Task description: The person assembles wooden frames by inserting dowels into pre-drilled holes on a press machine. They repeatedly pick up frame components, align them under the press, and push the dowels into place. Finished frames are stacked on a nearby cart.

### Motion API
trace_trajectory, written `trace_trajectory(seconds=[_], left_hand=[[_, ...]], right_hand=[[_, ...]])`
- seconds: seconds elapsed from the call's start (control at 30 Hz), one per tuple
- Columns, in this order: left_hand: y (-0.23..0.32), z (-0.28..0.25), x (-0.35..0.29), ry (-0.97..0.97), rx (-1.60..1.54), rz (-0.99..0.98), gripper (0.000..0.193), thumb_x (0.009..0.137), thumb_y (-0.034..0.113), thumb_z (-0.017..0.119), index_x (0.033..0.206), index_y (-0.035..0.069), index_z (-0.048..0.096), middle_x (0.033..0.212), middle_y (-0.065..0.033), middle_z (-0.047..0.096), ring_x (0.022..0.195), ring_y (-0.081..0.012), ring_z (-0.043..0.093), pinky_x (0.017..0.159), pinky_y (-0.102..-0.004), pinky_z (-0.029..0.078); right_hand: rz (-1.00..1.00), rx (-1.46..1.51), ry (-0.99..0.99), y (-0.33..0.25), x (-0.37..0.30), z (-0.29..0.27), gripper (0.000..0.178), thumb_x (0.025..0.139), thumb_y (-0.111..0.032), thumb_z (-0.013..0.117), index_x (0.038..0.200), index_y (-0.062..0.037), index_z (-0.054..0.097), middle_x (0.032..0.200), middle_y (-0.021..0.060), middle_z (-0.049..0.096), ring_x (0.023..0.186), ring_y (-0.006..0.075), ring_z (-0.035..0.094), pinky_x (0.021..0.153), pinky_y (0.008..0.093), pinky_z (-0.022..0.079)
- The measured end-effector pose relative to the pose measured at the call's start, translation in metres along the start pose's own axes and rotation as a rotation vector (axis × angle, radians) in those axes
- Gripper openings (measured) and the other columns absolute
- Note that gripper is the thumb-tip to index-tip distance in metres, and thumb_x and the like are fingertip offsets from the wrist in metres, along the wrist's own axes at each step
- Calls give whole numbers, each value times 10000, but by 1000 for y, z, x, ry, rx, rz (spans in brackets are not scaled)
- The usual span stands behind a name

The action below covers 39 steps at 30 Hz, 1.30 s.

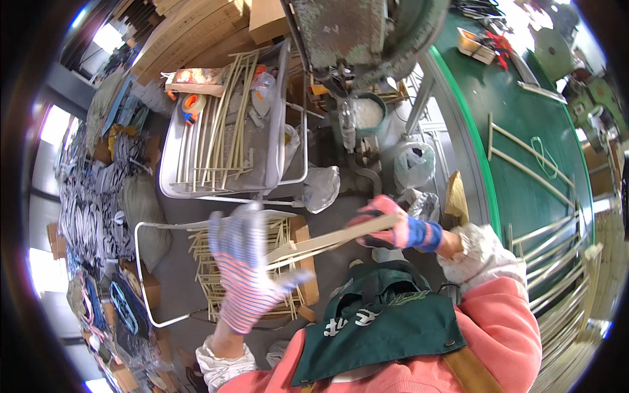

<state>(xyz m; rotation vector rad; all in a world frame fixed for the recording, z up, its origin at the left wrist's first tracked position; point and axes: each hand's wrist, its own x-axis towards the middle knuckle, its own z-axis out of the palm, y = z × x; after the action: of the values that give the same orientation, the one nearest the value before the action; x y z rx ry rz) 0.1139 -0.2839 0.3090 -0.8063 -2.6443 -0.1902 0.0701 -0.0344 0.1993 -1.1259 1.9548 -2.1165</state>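
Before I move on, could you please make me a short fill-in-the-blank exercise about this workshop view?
1. The pale flat strip is in the grip of the person's ____ hand.
2. The glove on the left hand is patterned with thin ____.
3. In the white-rimmed tray, the tape roll lies to the ____ of the clear plastic bag in the picture.
4. The worktable along the picture's right side has a top coloured ____.

Missing words: right; stripes; left; green.
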Motion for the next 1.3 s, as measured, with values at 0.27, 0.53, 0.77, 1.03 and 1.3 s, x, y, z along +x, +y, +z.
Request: trace_trajectory(seconds=[0.27,0.53,0.77,1.03,1.3], left_hand=[[-25,18,-43,117,-662,-353,169,821,211,631,839,45,605,581,-33,535,470,-152,483,453,-291,383],[-111,-64,-126,350,-1898,-168,212,915,208,547,854,6,535,424,54,363,299,-40,299,295,-184,255],[-110,-119,-194,568,-1781,21,262,911,215,557,811,-24,518,377,31,354,260,-52,296,273,-188,293],[-63,-90,-225,671,191,-1077,682,861,264,619,1374,-30,277,1375,-215,355,1251,-312,381,1069,-387,264],[40,-3,-106,-18,55,-288,533,825,430,613,1189,49,536,1189,-168,518,1069,-264,517,911,-397,405]], right_hand=[[-227,-867,319,-107,-36,0,619,633,-78,666,1209,23,463,1127,193,535,912,348,546,807,442,448],[431,-572,1506,107,-267,-184,394,907,-353,543,1138,-34,563,1086,73,586,953,149,539,880,284,413],[42,418,624,215,-157,-192,185,885,-172,558,1013,-39,572,846,63,592,693,147,557,585,269,441],[392,66,675,23,-199,-118,118,839,-134,602,805,-21,604,633,23,584,578,92,542,479,198,395],[221,-1027,134,20,-145,-36,178,658,-193,681,816,-111,670,638,82,608,576,310,574,562,382,454]])
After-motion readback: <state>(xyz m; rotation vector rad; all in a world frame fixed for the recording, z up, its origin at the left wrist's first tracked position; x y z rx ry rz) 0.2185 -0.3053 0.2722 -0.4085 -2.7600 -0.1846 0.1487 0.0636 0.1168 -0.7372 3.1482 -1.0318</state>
